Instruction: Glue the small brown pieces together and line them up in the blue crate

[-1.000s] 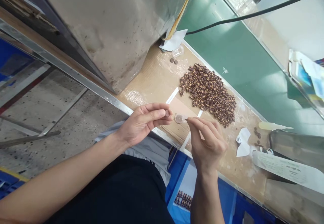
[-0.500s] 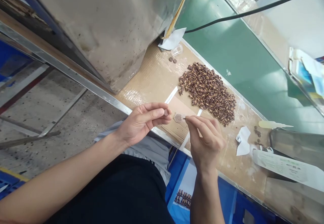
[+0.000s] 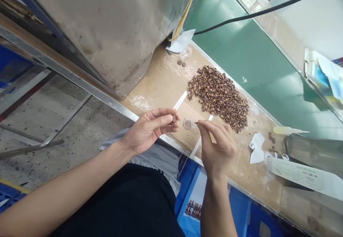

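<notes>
My left hand (image 3: 151,128) pinches a small round brown piece (image 3: 174,118) between thumb and fingers, above the table's near edge. Facing it, my right hand (image 3: 218,140) has its thumb and forefinger pressed together on a small dark piece (image 3: 196,123), most of it hidden by the fingertips. Between the two hands a small clear round dish (image 3: 189,124) sits on the cardboard; its contents are hard to make out. Just beyond the hands lies a heap of small dark brown parts with gold-coloured prongs (image 3: 218,97).
Two brown discs (image 3: 181,63) lie near a clear cup (image 3: 185,53) at the back. To the right are crumpled white paper (image 3: 257,147), a pale pointed bottle (image 3: 288,130) and a white labelled packet (image 3: 305,174). A big metal box (image 3: 107,33) stands at left. Below, a blue crate (image 3: 187,194) holds rows of parts.
Both hands keep nearly the same pose. My right fingertips have drawn slightly away from the clear dish, and the whole view has shifted a little.
</notes>
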{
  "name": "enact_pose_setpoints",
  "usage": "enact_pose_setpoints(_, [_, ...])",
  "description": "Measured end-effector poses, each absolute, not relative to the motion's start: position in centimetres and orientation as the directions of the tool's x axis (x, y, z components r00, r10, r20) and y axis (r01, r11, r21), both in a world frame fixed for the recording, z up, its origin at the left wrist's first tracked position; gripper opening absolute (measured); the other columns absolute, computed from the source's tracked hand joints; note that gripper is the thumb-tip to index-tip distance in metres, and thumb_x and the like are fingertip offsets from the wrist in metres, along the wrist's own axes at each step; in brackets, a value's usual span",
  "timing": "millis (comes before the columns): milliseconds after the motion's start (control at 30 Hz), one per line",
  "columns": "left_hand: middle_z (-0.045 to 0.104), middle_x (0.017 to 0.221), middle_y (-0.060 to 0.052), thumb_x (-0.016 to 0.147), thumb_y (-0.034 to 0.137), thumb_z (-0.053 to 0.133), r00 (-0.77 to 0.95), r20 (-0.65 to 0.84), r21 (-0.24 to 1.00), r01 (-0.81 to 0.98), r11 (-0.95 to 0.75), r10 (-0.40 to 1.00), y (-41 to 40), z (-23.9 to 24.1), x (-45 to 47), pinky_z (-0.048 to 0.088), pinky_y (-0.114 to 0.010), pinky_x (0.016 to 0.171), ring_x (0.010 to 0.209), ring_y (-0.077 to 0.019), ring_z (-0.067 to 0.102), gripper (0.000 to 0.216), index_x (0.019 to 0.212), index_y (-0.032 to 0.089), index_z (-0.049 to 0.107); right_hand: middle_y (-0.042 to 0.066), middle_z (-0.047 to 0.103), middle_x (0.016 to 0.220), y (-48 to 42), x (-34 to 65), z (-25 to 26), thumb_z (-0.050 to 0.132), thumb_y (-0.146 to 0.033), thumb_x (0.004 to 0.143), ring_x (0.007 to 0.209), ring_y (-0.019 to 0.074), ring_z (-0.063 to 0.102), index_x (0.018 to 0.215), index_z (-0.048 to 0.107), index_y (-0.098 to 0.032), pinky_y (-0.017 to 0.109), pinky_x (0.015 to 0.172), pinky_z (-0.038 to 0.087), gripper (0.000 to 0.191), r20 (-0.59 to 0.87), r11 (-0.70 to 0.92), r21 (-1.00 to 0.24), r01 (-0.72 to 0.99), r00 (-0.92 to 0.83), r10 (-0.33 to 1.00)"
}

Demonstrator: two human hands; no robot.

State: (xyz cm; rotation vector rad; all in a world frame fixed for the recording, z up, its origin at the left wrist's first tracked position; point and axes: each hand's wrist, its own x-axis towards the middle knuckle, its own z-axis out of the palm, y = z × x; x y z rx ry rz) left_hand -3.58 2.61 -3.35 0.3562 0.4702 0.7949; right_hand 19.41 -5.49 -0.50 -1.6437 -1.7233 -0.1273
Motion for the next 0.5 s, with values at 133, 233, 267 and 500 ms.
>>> enact_pose_setpoints(133, [0.092, 0.111, -0.007, 0.096, 0.025, 0.102, 0.607, -0.263, 0.492, -0.584, 0.645, 0.75, 2.6, -3.3, -3.6, 0.073, -0.022, 0.096, 0.097, -0.0151, 0.088, 0.019, 0.111, 0.015, 0.096, 0.002, 0.091, 0.107, -5.4, 19.3, -1.1, 0.083, -0.014, 0.112, 0.098, 0.0247, 0.082, 0.115, 0.089, -0.028, 0.042, 0.094, 0.064, 0.015, 0.547, 0.172, -0.454, 0.875, 0.121, 0.828])
enact_pose_setpoints(233, [0.092, 0.114, -0.007, 0.096, 0.026, 0.104, 0.603, -0.276, 0.483, -0.586, 0.651, 0.748, 2.6, -3.2, -3.6, 0.074, -0.023, 0.097, 0.097, -0.0151, 0.088, 0.021, 0.112, 0.015, 0.096, 0.002, 0.091, 0.107, -5.6, 19.2, -0.8, 0.085, -0.012, 0.11, 0.096, 0.025, 0.084, 0.116, 0.089, -0.028, 0.042, 0.093, 0.064, 0.018, 0.594, 0.184, -0.466, 0.865, 0.152, 0.79])
enact_pose_setpoints(267, [0.093, 0.114, -0.007, 0.095, 0.026, 0.104, 0.603, -0.282, 0.476, -0.587, 0.655, 0.746, 2.6, -3.1, -3.6, 0.074, -0.022, 0.096, 0.097, -0.0149, 0.089, 0.021, 0.111, 0.015, 0.096, 0.002, 0.091, 0.107, -5.7, 19.2, -0.6, 0.085, -0.011, 0.109, 0.096, 0.0249, 0.084, 0.116, 0.089, -0.029, 0.042, 0.092, 0.064, 0.019, 0.61, 0.192, -0.471, 0.861, 0.16, 0.776])
enact_pose_setpoints(500, [0.093, 0.103, -0.006, 0.088, 0.029, 0.112, 0.654, -0.329, 0.407, -0.553, 0.727, 0.682, 2.4, -2.9, -3.0, 0.075, -0.018, 0.086, 0.087, -0.0141, 0.09, 0.028, 0.106, 0.016, 0.095, 0.002, 0.09, 0.105, -6.1, 18.9, 0.4, 0.085, -0.009, 0.108, 0.095, 0.0249, 0.084, 0.118, 0.089, -0.03, 0.044, 0.092, 0.067, 0.024, 0.638, 0.209, -0.523, 0.826, 0.217, 0.739])
